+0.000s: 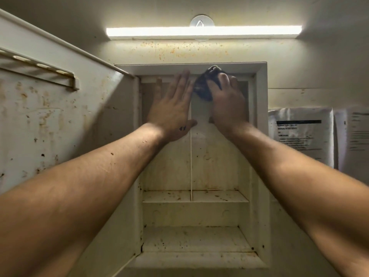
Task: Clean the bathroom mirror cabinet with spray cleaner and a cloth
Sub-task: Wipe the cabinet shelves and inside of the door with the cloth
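Head view. Recessed cabinet (261,136) with its door (60,120) swung open to the left; rust-coloured stains mark the door, the shelves (195,196) and the wall below the strip light (203,32). The left hand (173,110) lies flat with fingers spread and extended, beside the thin vertical divider (191,166) in the upper compartment. The right hand (227,102) grips a bunched dark cloth (205,84), pressing it near the compartment's top edge, just right of the divider. Printed sheets (301,134) hang on the wall at right.
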